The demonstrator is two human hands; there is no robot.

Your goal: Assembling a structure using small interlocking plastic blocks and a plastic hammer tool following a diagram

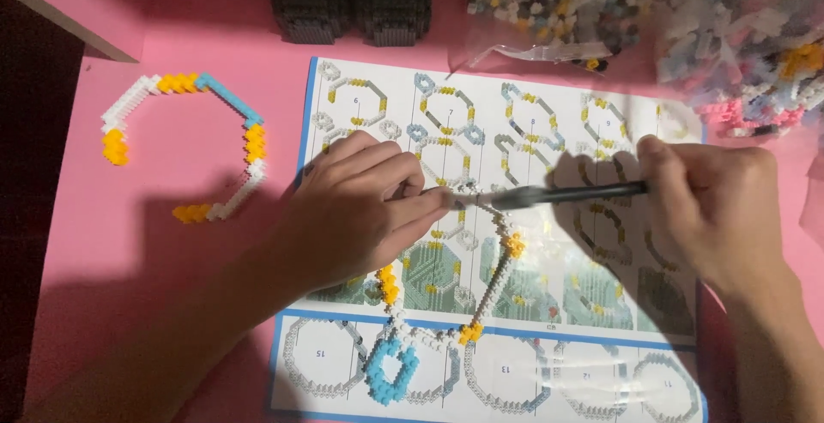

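Centre of frame: left hand (356, 208) curled over the upper end of a small-brick ring (446, 303) — white links with orange joints and a blue loop at its lower left — fingers pinched closed on the top of it. The ring lies on the instruction sheet (601, 371), which fills the middle and lower right of the frame.

Right hand (708, 204), right of centre, closed around a dark tweezer-like tool (566, 193); the tip points left and meets the ring just beside the left fingertips. Whether the tip holds a brick — cannot tell, too blurred.

Progress, as judged: the ring looks mostly formed, but its top is hidden under the left hand, so whether it is closed cannot be told. A second piece (193, 144), white, orange and blue, sits upper left on the pink table (172, 303), open along its left side and unfinished. Bags of loose bricks (730, 28) upper right suggest plenty remains.
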